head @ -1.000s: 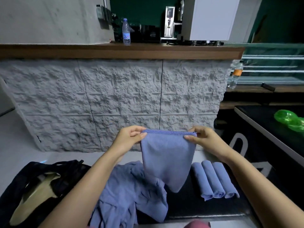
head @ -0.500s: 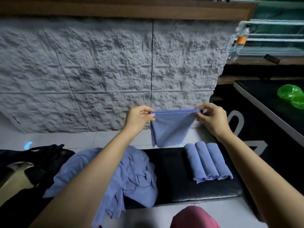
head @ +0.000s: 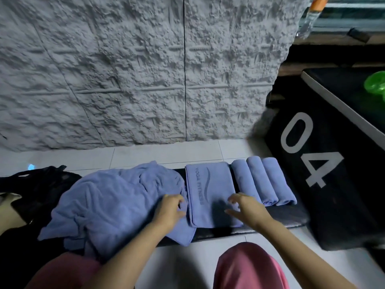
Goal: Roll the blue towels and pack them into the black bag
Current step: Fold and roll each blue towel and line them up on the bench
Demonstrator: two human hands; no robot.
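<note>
the fingers [head: 234, 198] of the right hand [head: 249, 209] are spread and straight, hovering over or just touching the near end of the flat towel [head: 208, 184]; their shadow falls on the cloth. the fingers of the left hand [head: 169, 209] are curled at the towel's 9 o'clock edge, and i cannot tell whether they pinch it or only rest there.

half a second ago this towel hung in the air, stretched between both hands. now it lies on the bench [head: 287, 215], folded into a long strip with its print facing up. to my eye the folding is over, and the roll can start at the near end, from 6 o'clock toward 12.

counted:
- one flat towel.
- three rolled towels [head: 259, 178], side by side and touching, just beside the strip at 3 o'clock.
- one loose heap [head: 108, 201] at 9 o'clock, touching the strip; the number of towels in it cannot be told.
- one black bag [head: 41, 184] beyond the heap at 9 o'clock, with no roll showing in it.
- one black box [head: 312, 195] marked 04, further out at 3 o'clock.
</note>
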